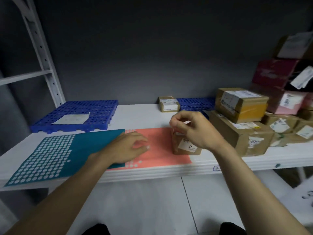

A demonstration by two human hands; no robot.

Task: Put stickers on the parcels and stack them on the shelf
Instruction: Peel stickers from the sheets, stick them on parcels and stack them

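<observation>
Brown cardboard, taped and labelled, is what the small parcel [185, 145] is made of; it is standing upright on the pink sheet [160, 145] near the front edge of the white shelf [144, 114]. Your right hand [194, 129] is hovering just above and in front of the parcel's top, its fingers curling together and pinching a small pale sticker [187, 122] between thumb and fingertips. Whether the sticker is touching the parcel cannot be told from here. Your left hand [127, 148] is resting on the sheets with its fingers loosely spread and holding nothing, lying where the teal sheet [67, 153] is overlapping the pink one. The teal sheet is flat and thin, and its left part is showing rows of round white holes where dots are gone; the pink one is showing a few white dots near your left wrist.

Behind the teal sheet a blue plastic grid [79, 114], full of round holes, is lying flat with a grey paper [72, 119] on it. A second blue grid [194, 103] is sitting further back, with a little box [169, 104] just beside it. To the right, larger cardboard parcels [240, 126] are sitting stacked, one bearing yellow tape, with pink and dark red boxes [279, 85] piling up beyond them against the grey wall.
</observation>
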